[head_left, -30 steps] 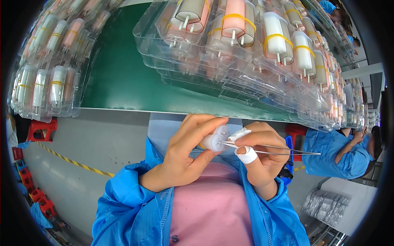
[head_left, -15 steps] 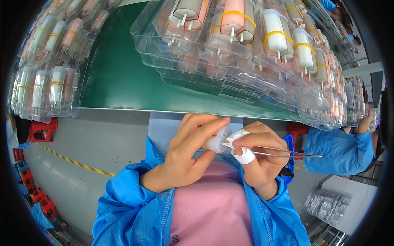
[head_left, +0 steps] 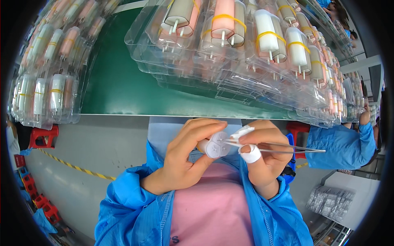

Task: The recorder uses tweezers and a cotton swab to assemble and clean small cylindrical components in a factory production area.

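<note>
The left hand (head_left: 184, 156) has its fingers closed around a bundle of white, round-ended cylinders (head_left: 215, 146), held below the near edge of the green tabletop (head_left: 119, 82). The right hand (head_left: 266, 158) pinches slim silver metal tweezers (head_left: 287, 149), tips at the bundle's end face; I can't tell if they touch. Stacked clear plastic trays (head_left: 246, 88) of pink, white and grey cylinders crowd the table's right side, beyond the hands; a red plastic stool (head_left: 43, 136) stands at left.

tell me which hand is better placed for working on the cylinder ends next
Likely the right hand: it holds the tweezers, tips near the end faces of the pale cylinders, which the left hand holds.
</note>
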The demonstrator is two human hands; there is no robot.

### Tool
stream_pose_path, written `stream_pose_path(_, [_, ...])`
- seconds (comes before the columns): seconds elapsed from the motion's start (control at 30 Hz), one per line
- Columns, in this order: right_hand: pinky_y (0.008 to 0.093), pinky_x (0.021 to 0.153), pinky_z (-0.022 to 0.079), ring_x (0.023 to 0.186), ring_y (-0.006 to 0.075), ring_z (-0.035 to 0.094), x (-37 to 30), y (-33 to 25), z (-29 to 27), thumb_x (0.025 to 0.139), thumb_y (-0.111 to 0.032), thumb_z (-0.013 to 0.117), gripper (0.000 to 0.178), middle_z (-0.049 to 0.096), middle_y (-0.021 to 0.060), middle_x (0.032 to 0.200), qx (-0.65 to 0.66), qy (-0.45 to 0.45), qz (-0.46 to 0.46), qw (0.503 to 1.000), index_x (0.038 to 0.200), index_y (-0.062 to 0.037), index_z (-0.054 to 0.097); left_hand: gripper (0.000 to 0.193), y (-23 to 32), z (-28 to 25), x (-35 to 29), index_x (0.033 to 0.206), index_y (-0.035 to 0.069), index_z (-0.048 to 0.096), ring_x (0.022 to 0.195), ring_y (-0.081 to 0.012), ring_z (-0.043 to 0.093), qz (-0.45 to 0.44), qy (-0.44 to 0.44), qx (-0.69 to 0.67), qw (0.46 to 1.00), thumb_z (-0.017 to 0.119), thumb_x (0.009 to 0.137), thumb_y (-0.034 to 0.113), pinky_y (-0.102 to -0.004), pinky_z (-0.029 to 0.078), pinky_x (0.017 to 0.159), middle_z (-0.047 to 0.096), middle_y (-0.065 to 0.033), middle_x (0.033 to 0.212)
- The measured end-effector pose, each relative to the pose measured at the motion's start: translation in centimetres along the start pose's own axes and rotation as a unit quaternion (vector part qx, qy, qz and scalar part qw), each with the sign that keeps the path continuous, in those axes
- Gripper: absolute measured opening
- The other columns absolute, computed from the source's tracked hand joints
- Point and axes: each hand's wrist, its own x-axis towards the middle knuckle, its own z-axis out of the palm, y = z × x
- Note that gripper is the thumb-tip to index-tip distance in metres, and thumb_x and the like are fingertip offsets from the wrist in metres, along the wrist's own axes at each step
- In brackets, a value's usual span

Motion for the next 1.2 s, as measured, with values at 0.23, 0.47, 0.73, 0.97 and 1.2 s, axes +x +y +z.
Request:
stream_pose_path(0.23, [0.0260, 0.062, 0.050, 0.074, 0.0187, 0.063, -0.14, 0.04, -0.03, 0.072, 0.002, 0.071, 0.016, 0.066, 0.0144, 0.085, 0.014, 0.005, 0.014, 1.000, 0.087, 0.0011, 0.066, 0.047, -0.11, 0.07, -0.13, 0.118, -0.002, 0.053, 0.101, -0.0290, 0.055, -0.009, -0.012, -0.056, 0.998, 0.066, 0.074, -0.006, -0.0343, 0.046, 0.082, 0.055, -0.0174, 0.113])
stream_pose_path(0.47, [0.0264, 0.062, 0.050, 0.072, 0.0197, 0.064, 0.05, 0.03, -0.01, 0.072, 0.001, 0.071, 0.016, 0.066, 0.0140, 0.084, -0.004, -0.003, 0.003, 1.000, 0.087, 0.0001, 0.067, 0.047, -0.30, 0.09, -0.07, 0.118, -0.002, 0.053, 0.098, -0.0284, 0.055, 0.003, -0.019, -0.035, 0.999, 0.066, 0.073, -0.006, -0.0343, 0.046, 0.081, 0.055, -0.0172, 0.111])
stream_pose_path(0.73, [0.0281, 0.060, 0.049, 0.068, 0.0214, 0.064, 0.27, 0.02, -0.43, 0.068, -0.003, 0.074, 0.014, 0.067, 0.0100, 0.077, -0.040, -0.026, -0.008, 0.999, 0.080, -0.0022, 0.068, 0.047, -0.21, -0.05, -0.02, 0.117, -0.003, 0.054, 0.096, -0.0287, 0.055, 0.004, -0.030, -0.037, 0.999, 0.066, 0.072, -0.006, -0.0348, 0.046, 0.081, 0.055, -0.0172, 0.110])
stream_pose_path(0.97, [0.0285, 0.059, 0.049, 0.068, 0.0226, 0.065, 0.29, 0.34, -0.82, 0.067, -0.004, 0.076, 0.015, 0.067, 0.0098, 0.077, -0.046, -0.047, -0.022, 0.998, 0.079, -0.0026, 0.068, 0.048, -0.36, -0.06, -0.31, 0.117, -0.003, 0.054, 0.097, -0.0293, 0.055, -0.015, -0.036, -0.041, 0.998, 0.068, 0.071, -0.005, -0.0350, 0.045, 0.081, 0.056, -0.0177, 0.111])
stream_pose_path(1.2, [0.0284, 0.059, 0.050, 0.068, 0.0227, 0.065, 0.22, 0.43, -0.45, 0.066, -0.004, 0.076, 0.015, 0.067, 0.0100, 0.078, -0.050, -0.028, -0.023, 0.998, 0.079, -0.0026, 0.069, 0.048, -0.40, -0.10, -0.15, 0.119, -0.003, 0.053, 0.097, -0.0286, 0.056, -0.005, -0.033, -0.040, 0.999, 0.068, 0.073, -0.005, -0.0343, 0.046, 0.081, 0.055, -0.0184, 0.111])
